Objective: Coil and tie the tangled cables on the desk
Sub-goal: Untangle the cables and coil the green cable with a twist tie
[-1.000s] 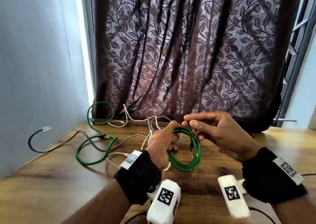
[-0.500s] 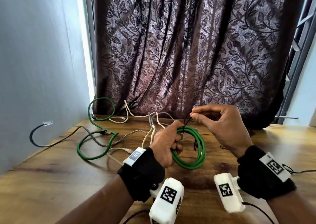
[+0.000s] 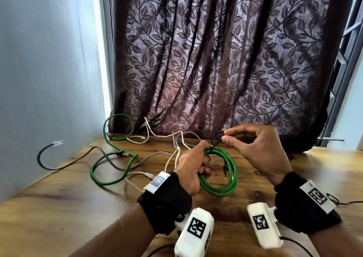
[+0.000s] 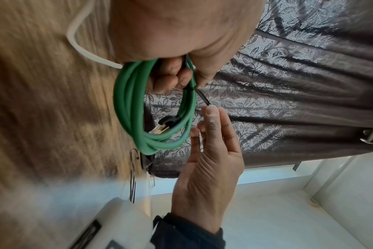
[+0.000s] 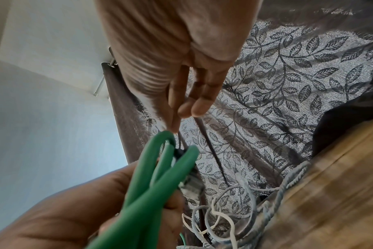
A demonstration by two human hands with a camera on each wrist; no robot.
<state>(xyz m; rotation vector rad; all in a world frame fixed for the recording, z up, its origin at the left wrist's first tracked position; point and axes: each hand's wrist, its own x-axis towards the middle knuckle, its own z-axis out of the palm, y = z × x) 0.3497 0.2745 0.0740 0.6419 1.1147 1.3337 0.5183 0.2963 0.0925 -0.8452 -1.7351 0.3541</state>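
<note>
Right hand has risen since a second ago, drawing the black tie up toward 1 o'clock from the coil; thumb and forefinger pinch its free end, other fingers loosely curled. Left hand grips the green cable coil at its 10 o'clock edge, fingers wrapped through the loops, held just above the wooden desk. Tie is cinched round the coil's top (a plug dangles inside the loops). Loose green, grey and white cables lie tangled at 10 o'clock, near the curtain.
</note>
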